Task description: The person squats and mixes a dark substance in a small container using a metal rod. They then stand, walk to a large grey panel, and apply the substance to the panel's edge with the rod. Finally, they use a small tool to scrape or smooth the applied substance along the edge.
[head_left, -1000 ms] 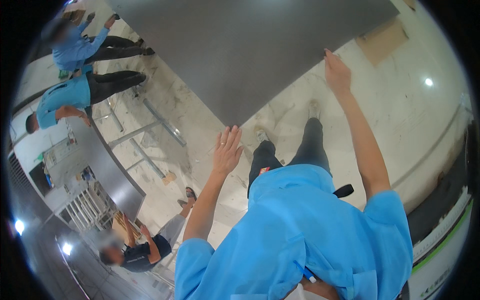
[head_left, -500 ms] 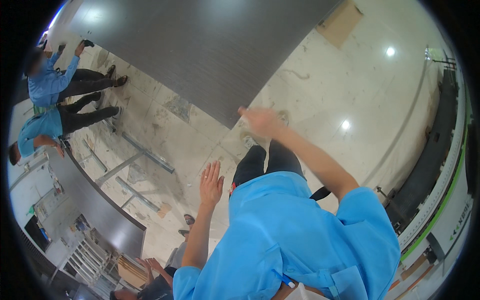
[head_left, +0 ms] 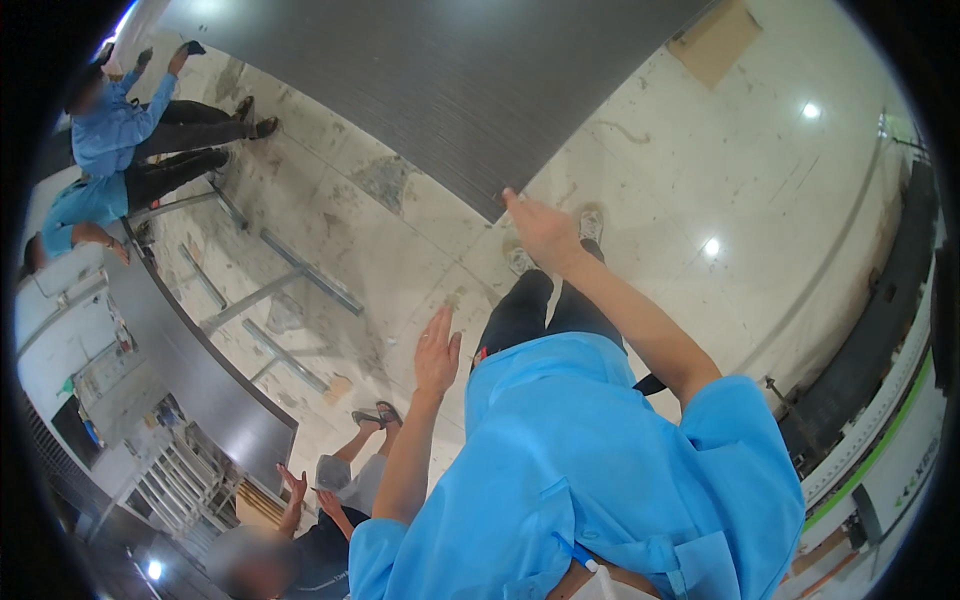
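Near my feet, a large dark grey wood-grain panel (head_left: pixel 430 100) reaches in from the far side, its corner pointing toward me. My right hand (head_left: pixel 545 232) is stretched over that corner with its back up; nothing shows in it. Its fingertip overlaps the panel's edge from above, and I cannot tell whether they touch. My left hand (head_left: pixel 437 352) is raised above the floor, flat with fingers extended and holding nothing. A ring is on one of its fingers.
A metal frame (head_left: pixel 255 310) stands at the left beside a second dark panel (head_left: pixel 200 350). Two people in blue (head_left: pixel 115 135) are at far left, and another person (head_left: pixel 320 510) at lower left. A long machine (head_left: pixel 850 360) runs along the right; cardboard (head_left: pixel 715 42) lies far right.
The view has shifted, so the panel's corner sits slightly right and higher. My right hand has come closer to that corner. The person at lower left has come further into view.
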A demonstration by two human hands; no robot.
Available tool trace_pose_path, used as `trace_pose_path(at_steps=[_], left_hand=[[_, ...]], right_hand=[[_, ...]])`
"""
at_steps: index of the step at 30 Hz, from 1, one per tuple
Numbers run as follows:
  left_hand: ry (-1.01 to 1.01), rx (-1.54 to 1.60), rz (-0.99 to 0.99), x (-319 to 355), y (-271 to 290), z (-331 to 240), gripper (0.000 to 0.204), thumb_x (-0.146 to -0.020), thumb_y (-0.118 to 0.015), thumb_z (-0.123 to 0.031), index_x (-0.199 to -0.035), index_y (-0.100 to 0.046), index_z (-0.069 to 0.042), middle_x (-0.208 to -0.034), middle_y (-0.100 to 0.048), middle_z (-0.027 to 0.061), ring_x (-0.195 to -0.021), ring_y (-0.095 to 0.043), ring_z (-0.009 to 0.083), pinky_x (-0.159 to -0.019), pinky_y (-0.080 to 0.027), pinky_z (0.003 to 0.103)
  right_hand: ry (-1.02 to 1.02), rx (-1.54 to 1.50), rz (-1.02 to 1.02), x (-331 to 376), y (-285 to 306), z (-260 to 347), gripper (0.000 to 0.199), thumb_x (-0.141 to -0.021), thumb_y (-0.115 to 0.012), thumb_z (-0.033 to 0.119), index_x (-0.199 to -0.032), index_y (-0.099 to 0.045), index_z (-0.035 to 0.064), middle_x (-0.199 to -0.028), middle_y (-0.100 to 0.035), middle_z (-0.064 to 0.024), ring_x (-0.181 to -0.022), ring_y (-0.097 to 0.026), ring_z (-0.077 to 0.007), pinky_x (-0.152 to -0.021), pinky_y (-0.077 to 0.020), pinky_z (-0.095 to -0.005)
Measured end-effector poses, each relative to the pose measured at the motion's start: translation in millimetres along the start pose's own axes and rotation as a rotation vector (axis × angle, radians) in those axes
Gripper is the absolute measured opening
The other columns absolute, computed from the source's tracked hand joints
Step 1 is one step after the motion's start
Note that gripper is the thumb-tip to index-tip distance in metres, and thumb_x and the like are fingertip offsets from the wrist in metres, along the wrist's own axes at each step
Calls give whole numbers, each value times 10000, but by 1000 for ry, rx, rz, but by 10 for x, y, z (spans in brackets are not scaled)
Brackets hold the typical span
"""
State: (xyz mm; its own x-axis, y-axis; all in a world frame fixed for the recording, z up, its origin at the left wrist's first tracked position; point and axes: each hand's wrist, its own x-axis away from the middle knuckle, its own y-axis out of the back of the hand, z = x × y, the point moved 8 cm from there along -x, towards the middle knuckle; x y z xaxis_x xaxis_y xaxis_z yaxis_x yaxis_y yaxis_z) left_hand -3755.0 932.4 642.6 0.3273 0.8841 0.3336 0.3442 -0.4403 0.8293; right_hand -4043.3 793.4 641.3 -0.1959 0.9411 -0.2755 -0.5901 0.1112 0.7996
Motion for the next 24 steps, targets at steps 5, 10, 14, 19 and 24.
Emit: trace_pose_path(at_steps=[5, 10, 14, 19, 24], left_hand=[[24, 43, 47, -53, 19, 35, 581, -1137, -548, -223, -1688, -409, -102, -1660, -513, 201, -1479, -529, 412, -1196, -439, 493], [26, 35, -39, -4, 141, 103, 576, -1129, -564, -243, -1671, -432, -95, -1645, -535, 191, -1442, -563, 406, -1162, -465, 492], [56, 15, 9, 31, 101, 140, 573, -1121, -581, -243, -1657, -451, -87, -1633, -548, 188, -1417, -584, 406, -1143, -479, 490], [62, 59, -18, 14, 147, 160, 551, -1146, -544, -253, -1660, -443, -84, -1630, -543, 214, -1462, -550, 420, -1187, -470, 471], [66, 81, -17, -8, 167, 180, 543, -1148, -536, -255, -1657, -447, -86, -1617, -556, 213, -1448, -560, 429, -1182, -474, 473]], right_hand=[[9, 64, -314, -369, 522, -569, 437, -982, -637, 60, -1414, -668, 8, -859, -682, -119, -786, -719, -307, -655, -596, -430], [-133, 164, -231, -108, 67, -33, 421, -972, -662, 67, -1391, -696, 54, -845, -668, -116, -772, -721, -286, -591, -565, -439], [44, -43, -131, -6, -40, 310, 469, -936, -665, 36, -1404, -689, 45, -863, -675, -105, -749, -706, -292, -600, -568, -441], [-120, 1, -335, -158, 305, -159, 515, -905, -647, 41, -1417, -683, 67, -895, -687, -85, -764, -707, -294, -609, -578, -437], [234, -77, -35, 73, -216, 548, 484, -948, -638, 54, -1430, -655, 20, -865, -687, -103, -793, -712, -300, -621, -573, -431]])
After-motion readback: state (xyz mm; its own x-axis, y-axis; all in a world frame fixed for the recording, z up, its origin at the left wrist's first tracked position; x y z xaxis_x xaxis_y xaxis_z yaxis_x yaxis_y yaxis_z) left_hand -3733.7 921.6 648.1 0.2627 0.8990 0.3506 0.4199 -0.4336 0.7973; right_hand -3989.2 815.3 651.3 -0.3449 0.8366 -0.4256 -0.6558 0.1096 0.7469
